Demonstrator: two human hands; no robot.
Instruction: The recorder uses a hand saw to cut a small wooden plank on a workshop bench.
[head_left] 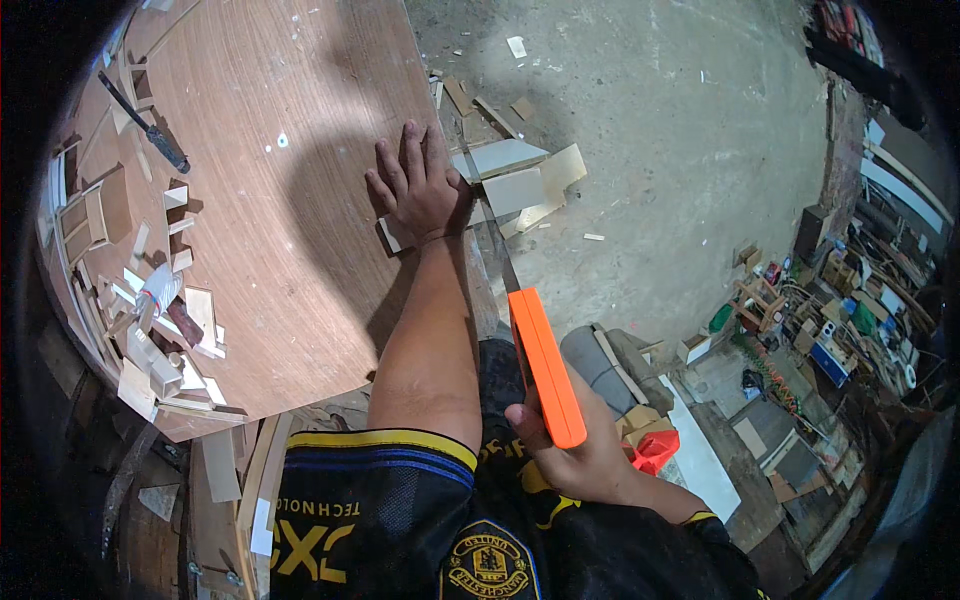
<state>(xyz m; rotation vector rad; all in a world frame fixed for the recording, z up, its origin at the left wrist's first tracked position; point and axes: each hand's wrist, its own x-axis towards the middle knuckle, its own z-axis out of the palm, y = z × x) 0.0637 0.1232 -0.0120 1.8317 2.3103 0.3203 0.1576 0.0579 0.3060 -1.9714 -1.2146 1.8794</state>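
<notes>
My left hand lies flat with fingers spread at the right edge of a wooden tabletop. Under its palm is a pale strip of wood, one end showing left of the wrist. Just right of that hand, a light board end sticks out past the edge; whether it is the same piece is hidden. My right hand is closed round the orange handle of a handsaw. The thin blade points away from me and lies across the wood, close beside my left thumb.
Wood offcuts lie on the concrete floor beyond the edge. Along the tabletop's left side are many small wood pieces, a brush-like tool and a dark-handled tool. Clutter fills the right side, with a red bag nearer me.
</notes>
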